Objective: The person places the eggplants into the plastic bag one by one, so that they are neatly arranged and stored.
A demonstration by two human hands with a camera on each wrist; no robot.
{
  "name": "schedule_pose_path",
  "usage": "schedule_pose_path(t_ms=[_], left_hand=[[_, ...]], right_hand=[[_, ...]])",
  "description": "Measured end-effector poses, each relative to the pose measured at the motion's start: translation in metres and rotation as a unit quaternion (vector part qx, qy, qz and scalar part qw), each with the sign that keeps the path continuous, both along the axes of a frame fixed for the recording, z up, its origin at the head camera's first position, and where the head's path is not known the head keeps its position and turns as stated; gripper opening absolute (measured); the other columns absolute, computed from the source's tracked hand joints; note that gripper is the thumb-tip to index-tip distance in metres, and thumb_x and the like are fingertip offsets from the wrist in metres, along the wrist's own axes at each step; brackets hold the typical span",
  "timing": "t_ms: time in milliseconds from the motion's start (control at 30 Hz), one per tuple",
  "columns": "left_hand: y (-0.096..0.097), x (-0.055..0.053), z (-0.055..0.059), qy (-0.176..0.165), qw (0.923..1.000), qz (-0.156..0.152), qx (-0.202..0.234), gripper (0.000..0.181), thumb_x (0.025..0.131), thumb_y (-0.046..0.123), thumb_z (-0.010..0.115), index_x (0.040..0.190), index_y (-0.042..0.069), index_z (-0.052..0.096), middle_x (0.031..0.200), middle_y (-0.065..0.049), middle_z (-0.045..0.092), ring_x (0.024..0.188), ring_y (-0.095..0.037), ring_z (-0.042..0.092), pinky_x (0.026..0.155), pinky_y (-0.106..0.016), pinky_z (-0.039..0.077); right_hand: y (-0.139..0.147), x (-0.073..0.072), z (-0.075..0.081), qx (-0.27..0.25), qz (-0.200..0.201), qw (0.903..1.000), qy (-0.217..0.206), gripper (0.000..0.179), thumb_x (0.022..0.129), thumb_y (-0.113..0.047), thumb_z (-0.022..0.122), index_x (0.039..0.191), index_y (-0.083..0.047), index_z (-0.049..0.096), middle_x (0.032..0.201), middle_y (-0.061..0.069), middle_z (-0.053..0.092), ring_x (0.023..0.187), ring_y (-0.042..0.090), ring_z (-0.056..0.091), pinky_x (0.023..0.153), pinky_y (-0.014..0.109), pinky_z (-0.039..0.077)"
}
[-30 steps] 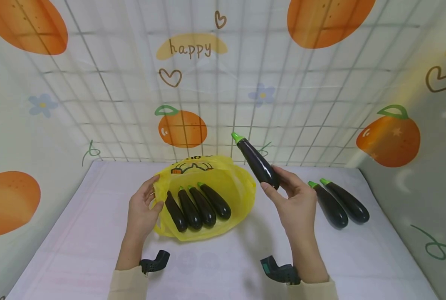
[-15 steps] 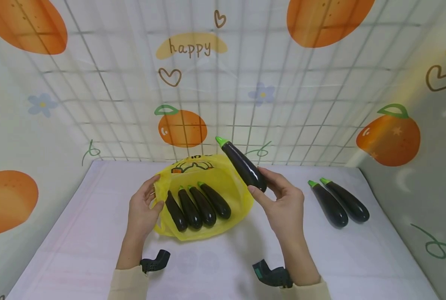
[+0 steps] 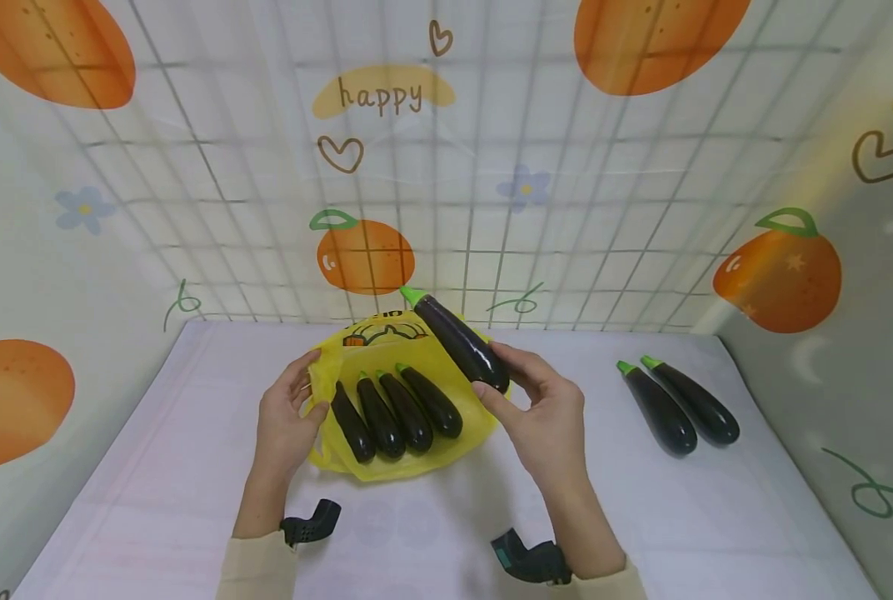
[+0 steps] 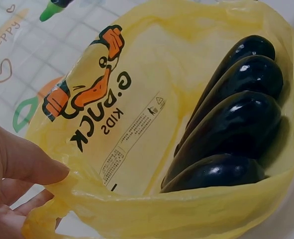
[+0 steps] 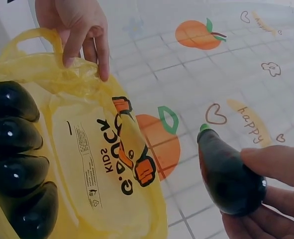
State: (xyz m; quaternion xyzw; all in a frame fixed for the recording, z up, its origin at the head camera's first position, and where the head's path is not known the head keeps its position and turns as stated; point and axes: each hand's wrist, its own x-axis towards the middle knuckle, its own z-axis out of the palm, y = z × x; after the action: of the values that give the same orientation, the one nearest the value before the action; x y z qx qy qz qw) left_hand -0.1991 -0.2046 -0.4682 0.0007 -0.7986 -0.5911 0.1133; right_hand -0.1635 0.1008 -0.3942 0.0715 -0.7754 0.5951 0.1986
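A yellow plastic bag [image 3: 476,425] with a printed duck lies with its mouth spread toward me. Several dark eggplants [image 3: 396,414] rest side by side inside it, their rounded ends facing me. At the bag's left edge my left hand [image 3: 289,414] pinches the plastic between thumb and fingers, seen up close in the left wrist view. My right hand [image 3: 544,417] grips one eggplant [image 3: 457,340] by its thick end. That eggplant is raised over the bag's right side, its green stem pointing up and left; in the right wrist view the held eggplant [image 5: 229,174] is apart from the bag.
Two more eggplants [image 3: 679,408] lie together on the white table [image 3: 746,517] to the right. A pale printed cloth over a wire grid [image 3: 596,200] stands behind the table, with cloth walls at both sides.
My right hand has carried the eggplant left and slightly down, from right of the bag to over its right side. The left hand and bag have stayed nearly still.
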Motion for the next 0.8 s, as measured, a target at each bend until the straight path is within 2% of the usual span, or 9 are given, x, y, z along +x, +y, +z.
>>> schedule_pose_path(t_ms=[200, 433, 800], left_hand=[[-0.001, 0.001, -0.001, 0.001, 1.0, -0.003, 0.004, 0.074, 0.09, -0.021, 0.065, 0.155, 0.014, 0.052, 0.157, -0.003, 0.05, 0.142, -0.024, 0.05, 0.119, -0.036, 0.043], [0.0, 0.002, 0.002, 0.0, 0.9999, -0.007, 0.013, 0.073, 0.091, -0.021, 0.065, 0.154, 0.013, 0.052, 0.158, -0.006, 0.049, 0.143, -0.027, 0.049, 0.12, -0.039, 0.042], [0.0, 0.0, 0.001, 0.005, 1.0, -0.001, -0.001, 0.073, 0.091, -0.021, 0.064, 0.154, 0.013, 0.052, 0.158, -0.005, 0.05, 0.143, -0.028, 0.049, 0.12, -0.042, 0.042]], right_hand=[[-0.006, 0.002, -0.002, 0.005, 0.015, 0.9999, 0.002, 0.05, 0.084, 0.0, 0.088, 0.131, -0.009, 0.074, 0.13, 0.003, 0.072, 0.118, 0.021, 0.069, 0.11, 0.028, 0.049], [-0.017, 0.003, -0.007, -0.01, 0.057, 0.9983, 0.004, 0.051, 0.082, 0.003, 0.088, 0.13, -0.005, 0.074, 0.128, 0.007, 0.072, 0.117, 0.024, 0.07, 0.11, 0.031, 0.05], [-0.034, 0.005, -0.014, 0.019, 0.081, 0.9965, -0.011, 0.052, 0.079, 0.001, 0.091, 0.128, -0.006, 0.075, 0.126, 0.005, 0.073, 0.116, 0.023, 0.071, 0.108, 0.037, 0.053]])
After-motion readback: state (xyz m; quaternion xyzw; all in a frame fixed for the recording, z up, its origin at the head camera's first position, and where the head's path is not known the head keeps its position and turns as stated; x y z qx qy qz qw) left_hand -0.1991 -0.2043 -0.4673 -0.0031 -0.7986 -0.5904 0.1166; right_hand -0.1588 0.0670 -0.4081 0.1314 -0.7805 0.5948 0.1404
